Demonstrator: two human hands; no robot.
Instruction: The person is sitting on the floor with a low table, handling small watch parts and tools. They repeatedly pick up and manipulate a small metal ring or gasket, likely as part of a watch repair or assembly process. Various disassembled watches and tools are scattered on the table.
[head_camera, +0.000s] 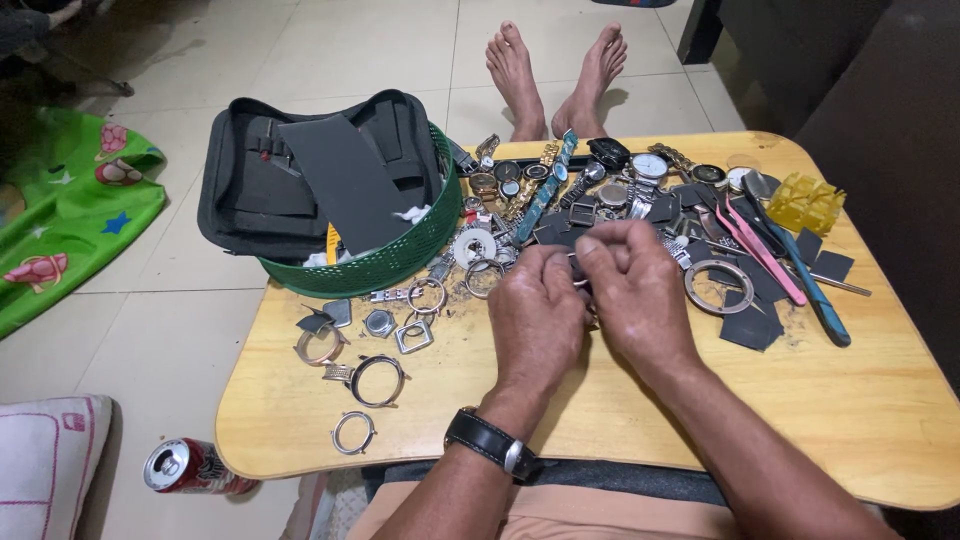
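Hands meet over the middle of a small wooden table (560, 400): the left hand (535, 320), with a black-strapped wristwatch (492, 443) on its wrist, and the right hand (635, 295) curl their fingertips together around a small dark part (579, 283), which is mostly hidden, so its kind cannot be told. Just beside the right hand lies one large metal ring (717, 286) among several dark square pads. Left of the left hand, loose watch cases and bezels are scattered; at least six show, among them one dark round bezel (377, 380) and one thin ring (353, 432) near the table edge. Beyond the hands, a row of watches (600, 170) lies along the far side, too crowded to count. Two pink tweezers (760, 250) and one blue-handled tool (810, 290) lie to the right, near one yellow plastic holder (805, 203). One green basket (385, 262) holds one black pouch (300, 180). One red drink can (190, 466) lies on the floor.
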